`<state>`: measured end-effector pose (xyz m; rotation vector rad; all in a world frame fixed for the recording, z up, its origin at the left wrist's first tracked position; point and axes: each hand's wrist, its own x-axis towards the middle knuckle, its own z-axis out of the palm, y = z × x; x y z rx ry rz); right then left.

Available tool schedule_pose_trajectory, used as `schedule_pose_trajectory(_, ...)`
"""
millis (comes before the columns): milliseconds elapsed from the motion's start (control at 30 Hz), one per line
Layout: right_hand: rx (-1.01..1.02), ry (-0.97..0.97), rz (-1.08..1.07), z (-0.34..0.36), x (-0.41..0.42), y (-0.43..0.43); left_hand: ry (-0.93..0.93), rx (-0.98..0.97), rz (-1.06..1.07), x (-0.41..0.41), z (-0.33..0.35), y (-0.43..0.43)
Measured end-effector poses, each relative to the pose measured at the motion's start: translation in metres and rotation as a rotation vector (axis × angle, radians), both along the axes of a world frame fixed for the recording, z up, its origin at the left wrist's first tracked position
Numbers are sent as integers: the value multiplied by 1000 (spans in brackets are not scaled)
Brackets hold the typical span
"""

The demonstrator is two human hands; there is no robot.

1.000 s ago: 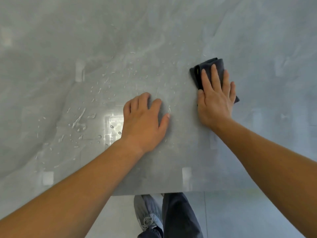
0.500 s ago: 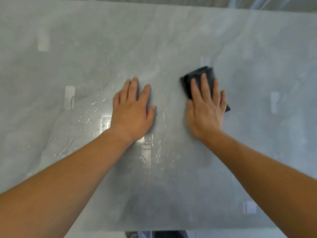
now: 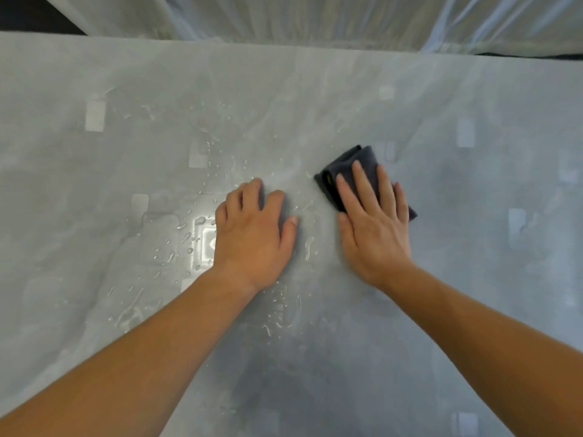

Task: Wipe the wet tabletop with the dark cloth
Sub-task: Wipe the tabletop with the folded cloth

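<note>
A folded dark cloth (image 3: 350, 162) lies on the grey marble tabletop (image 3: 473, 279), right of centre. My right hand (image 3: 372, 222) presses flat on it with fingers together, covering most of it. My left hand (image 3: 252, 234) rests palm down on the bare wet surface just left of the cloth, fingers slightly curled, holding nothing. Water drops and streaks (image 3: 176, 244) spread to the left of and below my left hand, and a few lie between the two hands.
Pale sheer curtains (image 3: 315, 17) hang behind the table's far edge (image 3: 284, 45). Bright reflections of ceiling lights dot the glossy top.
The view has tilted up, so the far edge and the curtains now show and the near edge has left the frame. Both hands stay on the table, with the right on the cloth.
</note>
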<state>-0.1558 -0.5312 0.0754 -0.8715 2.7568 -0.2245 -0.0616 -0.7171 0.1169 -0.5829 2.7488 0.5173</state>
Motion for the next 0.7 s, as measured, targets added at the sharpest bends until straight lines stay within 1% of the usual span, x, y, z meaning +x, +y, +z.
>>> schedule_pose_trajectory(67,24,-14,51,0,-3,10,13,-18,-7,-4,0,-3)
schedule_pose_trajectory(100,26,-19,31,-1,-15,9,24,-23,-14,-7,0,-6)
schedule_pose_trajectory(133,24,-20,-21,0,-30,5,38,-25,-27,-11,0,-9)
schedule_pose_trajectory(233,-36,-24,-275,-1,-85,-25,54,-25,-91,-29,-4,-23)
schedule_pose_trajectory(300,-47,-21,-364,-1,-101,-47,42,-25,-114,-45,-10,-34)
schedule_pose_trajectory(367,-44,-8,-321,-1,-91,-58,28,-34,-110,-57,-15,-43)
schedule_pose_trajectory(467,-20,-28,-100,3,-65,-43,14,-53,-129,-60,-18,-48)
schedule_pose_trajectory(533,-10,-52,-44,6,-73,-30,26,-61,-146,-58,-17,-51)
schedule_pose_trajectory(600,-15,-22,-129,6,-100,-33,51,-56,-150,-58,-17,-56)
schedule_pose_trajectory(700,-37,-1,-413,1,-144,-66,54,-60,-163,-57,-19,-57)
